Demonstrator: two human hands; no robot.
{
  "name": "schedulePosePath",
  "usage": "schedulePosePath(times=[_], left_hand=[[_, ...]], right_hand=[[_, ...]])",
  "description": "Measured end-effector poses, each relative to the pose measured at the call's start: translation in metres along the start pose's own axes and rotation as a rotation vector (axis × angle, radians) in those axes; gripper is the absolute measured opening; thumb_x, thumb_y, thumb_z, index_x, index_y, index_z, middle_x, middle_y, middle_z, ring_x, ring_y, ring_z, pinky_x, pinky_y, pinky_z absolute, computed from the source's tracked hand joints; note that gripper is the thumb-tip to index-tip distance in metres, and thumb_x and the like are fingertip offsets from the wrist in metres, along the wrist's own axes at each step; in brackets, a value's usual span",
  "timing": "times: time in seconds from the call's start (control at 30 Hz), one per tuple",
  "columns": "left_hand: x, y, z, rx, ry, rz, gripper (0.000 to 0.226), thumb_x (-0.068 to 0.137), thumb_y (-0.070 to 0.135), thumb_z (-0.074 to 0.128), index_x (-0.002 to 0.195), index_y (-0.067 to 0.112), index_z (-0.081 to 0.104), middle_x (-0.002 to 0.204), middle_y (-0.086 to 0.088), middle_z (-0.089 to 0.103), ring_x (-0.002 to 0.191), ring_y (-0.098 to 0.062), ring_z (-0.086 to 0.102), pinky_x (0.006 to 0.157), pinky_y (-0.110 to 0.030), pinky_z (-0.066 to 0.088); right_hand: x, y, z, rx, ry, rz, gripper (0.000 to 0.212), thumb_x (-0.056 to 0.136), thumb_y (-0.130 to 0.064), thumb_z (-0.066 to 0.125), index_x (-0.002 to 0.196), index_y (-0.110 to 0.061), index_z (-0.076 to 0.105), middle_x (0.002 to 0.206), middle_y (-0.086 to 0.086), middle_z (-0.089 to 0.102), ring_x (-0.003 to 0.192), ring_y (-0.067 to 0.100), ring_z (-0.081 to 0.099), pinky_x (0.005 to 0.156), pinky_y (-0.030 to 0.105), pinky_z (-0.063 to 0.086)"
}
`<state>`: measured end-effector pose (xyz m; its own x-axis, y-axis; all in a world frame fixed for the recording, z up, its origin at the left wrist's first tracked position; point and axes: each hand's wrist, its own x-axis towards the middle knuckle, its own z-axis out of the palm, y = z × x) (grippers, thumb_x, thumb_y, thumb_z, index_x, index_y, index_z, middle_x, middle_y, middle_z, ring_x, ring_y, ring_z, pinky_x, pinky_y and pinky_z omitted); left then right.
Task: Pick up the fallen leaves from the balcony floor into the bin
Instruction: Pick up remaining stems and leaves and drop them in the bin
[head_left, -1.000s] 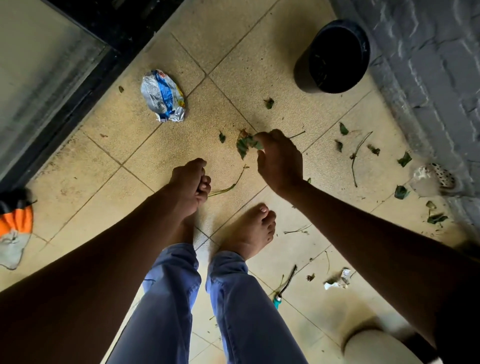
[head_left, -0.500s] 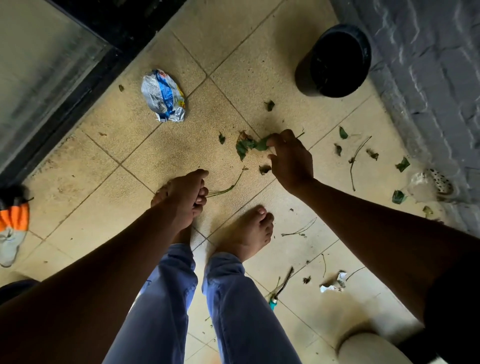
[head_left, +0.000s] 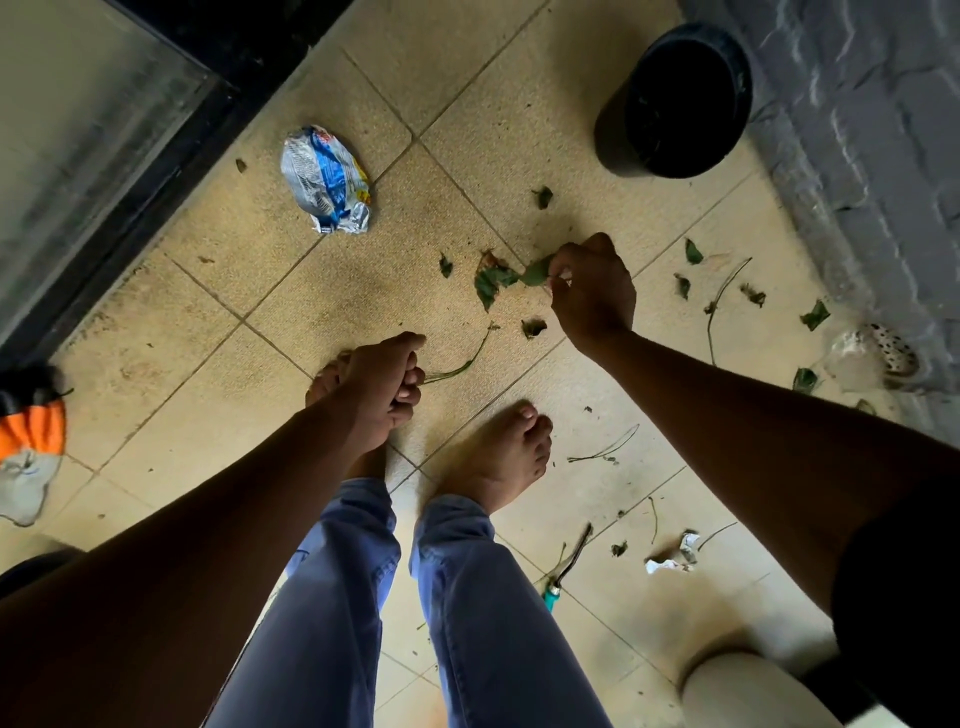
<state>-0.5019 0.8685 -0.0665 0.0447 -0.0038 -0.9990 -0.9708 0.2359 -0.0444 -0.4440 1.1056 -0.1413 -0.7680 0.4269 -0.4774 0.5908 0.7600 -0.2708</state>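
Change: since the earlier frame our right hand (head_left: 592, 296) has shifted a little toward the wall, leaves still pinched.
Feet: bare, on the tiled balcony floor (head_left: 332, 301), blue trouser legs below.
Left hand (head_left: 382, 389): fingers curled loosely over our left foot; whether it holds anything we cannot tell.
Right hand: fingertips pinch a green leaf cluster (head_left: 501, 280) just above the floor.
Loose leaves (head_left: 814, 315): scattered with stems toward the wall.
Wrapper (head_left: 327, 179): crumpled, farther left.
Black bin (head_left: 675, 98): farthest, upright by the grey wall.
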Motion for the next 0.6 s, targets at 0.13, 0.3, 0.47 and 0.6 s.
schedulePosePath(times=[0.13, 0.3, 0.47, 0.6], left_hand=[[0.003, -0.002, 0.0, 0.027, 0.007, 0.0, 0.045, 0.1, 0.033, 0.056, 0.059, 0.023, 0.04, 0.051, 0.007, 0.039, 0.037, -0.006, 0.027, 0.036, -0.015, 0.016], [0.007, 0.0, 0.001, 0.058, 0.02, 0.029, 0.044, 0.099, 0.033, 0.057, 0.061, 0.024, 0.038, 0.053, 0.007, 0.038, 0.037, -0.006, 0.026, 0.038, -0.015, 0.015], [0.01, 0.004, -0.004, 0.171, 0.073, 0.053, 0.045, 0.097, 0.035, 0.06, 0.06, 0.025, 0.039, 0.056, 0.005, 0.038, 0.039, -0.008, 0.026, 0.044, -0.017, 0.015], [0.011, 0.005, -0.007, 0.18, 0.085, 0.04, 0.044, 0.097, 0.035, 0.06, 0.06, 0.025, 0.039, 0.056, 0.004, 0.038, 0.038, -0.008, 0.026, 0.04, -0.015, 0.015]], right_hand=[[-0.011, 0.007, 0.003, -0.035, -0.022, -0.166, 0.037, 0.088, -0.007, 0.068, 0.12, -0.023, 0.058, 0.12, 0.007, 0.055, 0.099, 0.029, 0.063, 0.07, 0.037, 0.055], [0.005, -0.004, 0.008, -0.144, -0.013, -0.228, 0.034, 0.09, -0.006, 0.061, 0.12, -0.023, 0.061, 0.117, 0.006, 0.058, 0.098, 0.029, 0.064, 0.066, 0.037, 0.054], [0.021, -0.005, 0.002, -0.188, -0.036, -0.229, 0.018, 0.09, -0.008, 0.058, 0.1, -0.02, 0.066, 0.105, 0.004, 0.061, 0.087, 0.027, 0.063, 0.063, 0.03, 0.042], [0.02, 0.005, -0.007, -0.151, -0.069, -0.272, 0.027, 0.083, -0.007, 0.062, 0.106, -0.02, 0.063, 0.111, 0.006, 0.056, 0.091, 0.028, 0.062, 0.064, 0.032, 0.049]])
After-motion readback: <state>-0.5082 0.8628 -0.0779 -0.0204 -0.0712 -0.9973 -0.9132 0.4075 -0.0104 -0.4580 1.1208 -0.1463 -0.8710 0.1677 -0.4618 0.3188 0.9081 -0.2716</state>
